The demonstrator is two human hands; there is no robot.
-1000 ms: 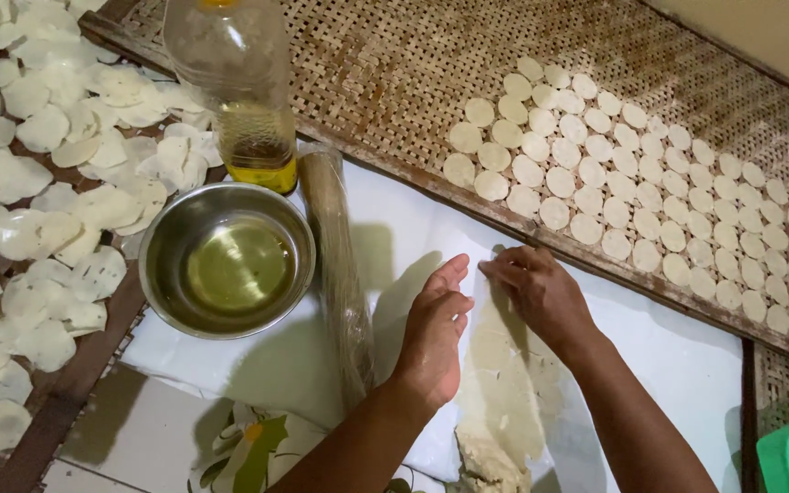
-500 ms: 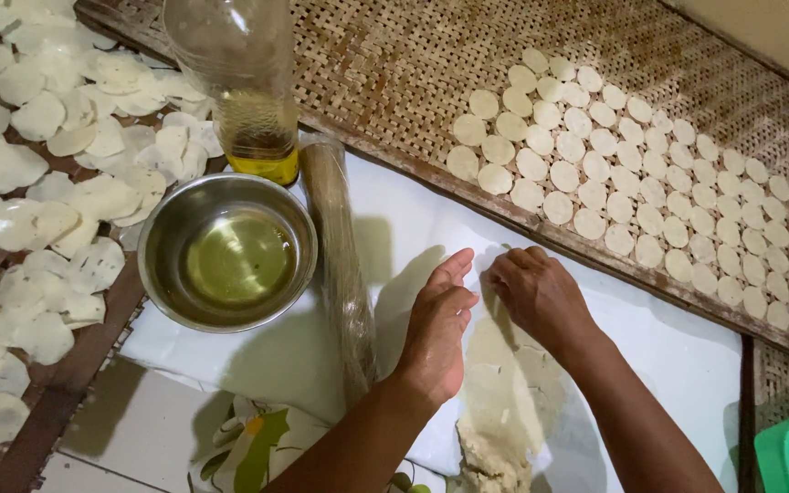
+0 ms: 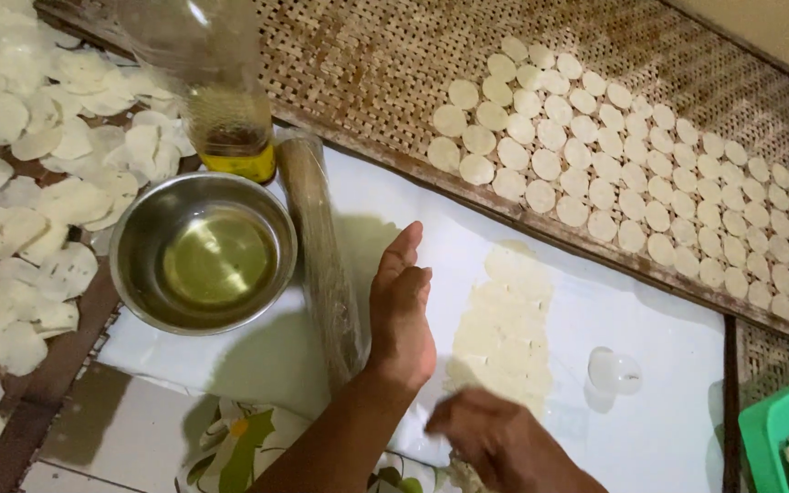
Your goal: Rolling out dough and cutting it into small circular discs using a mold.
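Two hands over white sheet (image 3: 541, 301): left hand (image 3: 401, 315) fingers flat, right hand (image 3: 495, 443) blurred, grip unclear.

The right hand (image 3: 495, 438) is motion-blurred, so its fingers and grip cannot be told; the bottom edge cuts its wrist. The bottle (image 3: 207, 82) loses its top to the upper edge. The green tub (image 3: 783, 420) is cut by the right edge. The rolling pin (image 3: 317, 246) has its near end hidden behind the left hand (image 3: 401, 315).
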